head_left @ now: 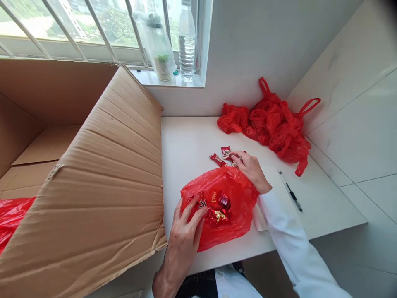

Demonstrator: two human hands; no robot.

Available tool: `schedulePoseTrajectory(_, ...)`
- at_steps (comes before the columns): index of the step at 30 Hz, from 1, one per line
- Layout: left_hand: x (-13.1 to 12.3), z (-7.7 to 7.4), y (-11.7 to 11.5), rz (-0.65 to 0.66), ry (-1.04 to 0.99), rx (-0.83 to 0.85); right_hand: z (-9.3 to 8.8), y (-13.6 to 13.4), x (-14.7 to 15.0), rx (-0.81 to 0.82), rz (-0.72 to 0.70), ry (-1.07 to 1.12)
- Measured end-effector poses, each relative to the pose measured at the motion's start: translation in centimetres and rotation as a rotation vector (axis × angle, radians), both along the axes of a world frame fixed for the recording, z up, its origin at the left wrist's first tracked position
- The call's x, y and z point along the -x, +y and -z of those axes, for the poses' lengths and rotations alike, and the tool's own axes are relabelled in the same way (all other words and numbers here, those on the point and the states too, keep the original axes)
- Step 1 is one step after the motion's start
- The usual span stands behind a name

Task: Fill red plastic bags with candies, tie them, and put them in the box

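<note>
A red plastic bag point(231, 194) lies open on the white table point(186, 145), with a few red wrapped candies point(218, 207) showing at its mouth. My left hand point(186, 227) rests on the bag's near left edge, fingers pinching the plastic by the opening. My right hand point(251, 169) reaches over the bag's far side, fingers curled onto small wrapped candies on the table. Two loose red candy packets point(221, 156) lie just left of those fingertips.
A large open cardboard box point(102, 174) fills the left, its flap beside the bag; red plastic point(12, 219) shows inside it. A heap of red bags point(269, 124) sits at the back. A pen point(290, 191) lies on paper at right. Bottles point(187, 41) stand on the windowsill.
</note>
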State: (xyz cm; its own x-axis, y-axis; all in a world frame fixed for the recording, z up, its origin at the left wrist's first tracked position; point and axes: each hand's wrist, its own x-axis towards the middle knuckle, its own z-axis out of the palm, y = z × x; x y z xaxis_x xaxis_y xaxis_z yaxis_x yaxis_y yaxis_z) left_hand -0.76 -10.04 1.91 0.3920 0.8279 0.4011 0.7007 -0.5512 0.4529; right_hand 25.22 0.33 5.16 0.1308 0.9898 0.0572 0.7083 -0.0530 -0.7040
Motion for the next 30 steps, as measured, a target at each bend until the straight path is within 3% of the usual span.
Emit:
schedulePoseTrajectory(3, 0.6, -0.1, -0.1, 0.032, 0.002, -0.055, -1.7, -4.3, -0.2, 0.02, -0.026, 0.083)
schedulePoseTrajectory(6, 1.1, -0.5, -0.5, 0.051, 0.032, -0.085, -2.1, -8.4, 0.0, 0.086, -0.089, 0.171)
schedulePoseTrajectory(9, 1.5, -0.9, -0.9, 0.037, 0.069, -0.11, -1.3, -10.8, 0.0, 0.067, -0.011, -0.015)
schedulePoseTrajectory(13, 2.3, -0.9, -1.1, 0.011, 0.088, -0.132, -0.6, -11.8, -0.2, 0.02, 0.116, -0.223)
schedulePoseTrajectory(18, 3.1, -0.6, -1.2, 0.105, 0.082, -0.193, -2.4, -12.4, -0.5, -0.012, 0.091, -0.072)
schedulePoseTrajectory(20, 3.1, -0.6, -1.3, 0.029, 0.052, -0.162, -2.9, -12.5, -0.4, -0.025, 0.126, -0.019)
schedulePoseTrajectory(23, 2.8, -0.2, -1.3, -0.205, -0.01, -0.095, -3.0, -12.3, -0.2, -0.04, 0.182, -0.035)
schedulePoseTrajectory(26, 3.1, 0.6, -1.1, -0.338, -0.019, -0.065, -2.9, -12.1, 0.3, -0.041, 0.145, -0.049)
schedulePoseTrajectory(30, 3.8, 0.7, -1.0, -0.158, 0.036, 0.154, -3.4, -12.2, 0.7, -0.041, 0.074, -0.012)
